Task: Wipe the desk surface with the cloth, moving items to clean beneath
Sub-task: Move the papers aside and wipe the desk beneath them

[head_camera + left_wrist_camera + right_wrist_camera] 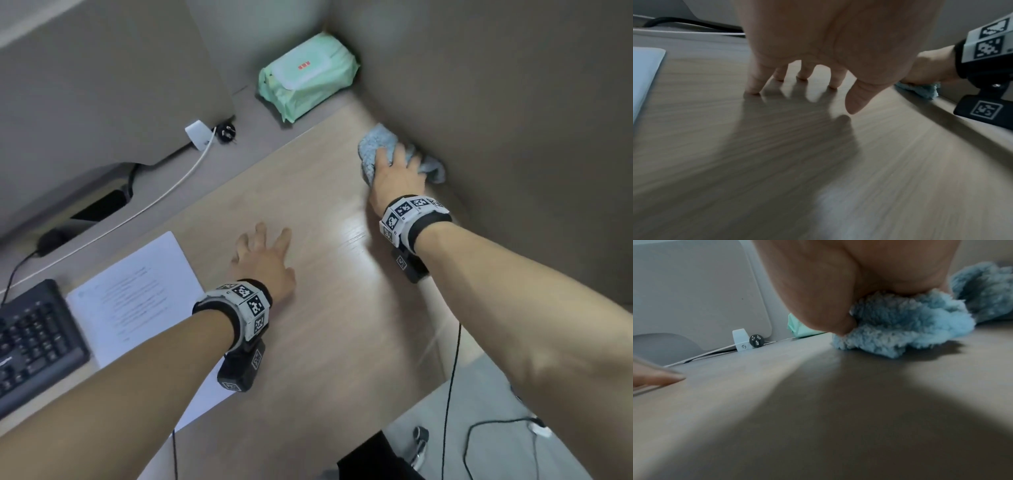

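Note:
A fluffy light-blue cloth (pixel 373 147) lies bunched on the wooden desk (pixel 325 308) at its far right, against the side partition. My right hand (pixel 397 171) sits on top of the cloth (pixel 910 324). In the right wrist view its thumb digs into the cloth, and part of the cloth is hidden under the palm. My left hand (pixel 263 253) is at the middle of the desk with fingers spread. Its fingertips (pixel 754 91) touch the bare wood and it holds nothing. The cloth (pixel 925 91) also shows at the right of the left wrist view.
A printed sheet of paper (pixel 137 291) lies left of my left hand, beside a black keyboard (pixel 30 342). A green pack of wet wipes (pixel 305 78) sits in the back corner. A white adapter (pixel 198 134), a black plug (pixel 226 132) and cables lie along the back. The partition (pixel 513 120) bounds the right side.

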